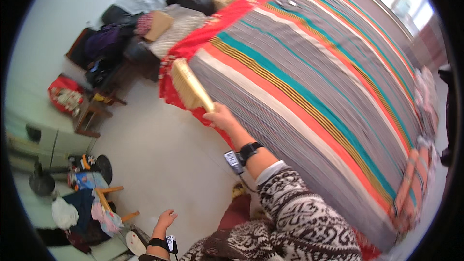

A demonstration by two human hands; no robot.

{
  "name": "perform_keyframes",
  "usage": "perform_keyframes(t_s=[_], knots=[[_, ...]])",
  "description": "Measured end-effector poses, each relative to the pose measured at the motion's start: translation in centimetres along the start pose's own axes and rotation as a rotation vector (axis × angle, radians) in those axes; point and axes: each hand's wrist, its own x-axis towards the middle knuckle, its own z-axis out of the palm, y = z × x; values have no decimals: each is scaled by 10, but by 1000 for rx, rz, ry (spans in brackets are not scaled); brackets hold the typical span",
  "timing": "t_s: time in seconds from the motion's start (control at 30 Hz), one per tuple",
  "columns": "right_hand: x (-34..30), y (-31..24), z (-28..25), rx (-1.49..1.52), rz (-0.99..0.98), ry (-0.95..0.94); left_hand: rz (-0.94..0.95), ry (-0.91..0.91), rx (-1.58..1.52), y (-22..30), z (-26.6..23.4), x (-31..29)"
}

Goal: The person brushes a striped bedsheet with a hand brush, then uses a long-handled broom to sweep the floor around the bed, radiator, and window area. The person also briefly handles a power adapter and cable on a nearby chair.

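Note:
My right hand (pixel 222 117) is closed round the handle of a pale yellow bed brush (pixel 192 83). The brush points up and to the left, its bristles facing down and left, over the near left edge of the bed. Under my arm and beyond it, a striped bedspread (pixel 290 77) in grey, coral, teal and white covers the bed. A red patterned cloth (pixel 205 34) shows along its border. Low over the floor, my left hand (pixel 166 219) hangs with nothing in it, its fingers loosely apart.
Folded bedding (pixel 411 183) lies along the bed's right side. A small dark object (pixel 287 3) rests on the far part of the bedspread. Left of the bed stand a sofa (pixel 191 1) with piled things, a wooden stool (pixel 92 118), and a chair heaped with clothes (pixel 87 212).

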Motion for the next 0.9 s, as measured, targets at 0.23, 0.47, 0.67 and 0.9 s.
perform_keyframes(t_s=[0.23, 0.47, 0.67, 0.9], knots=[[-304, 112, -338, -128, -227, 1126, 106, -147, -6, 46, -2, 5], [-524, 195, -434, 502, 258, 2042, 90, -200, 134, 88, 9, -6], [-340, 152, -189, -431, 256, 116, 286, -239, 298, 154, 10, -6], [-290, 82, -239, -511, 24, 409, 334, -99, 136, 176, -57, 5]])
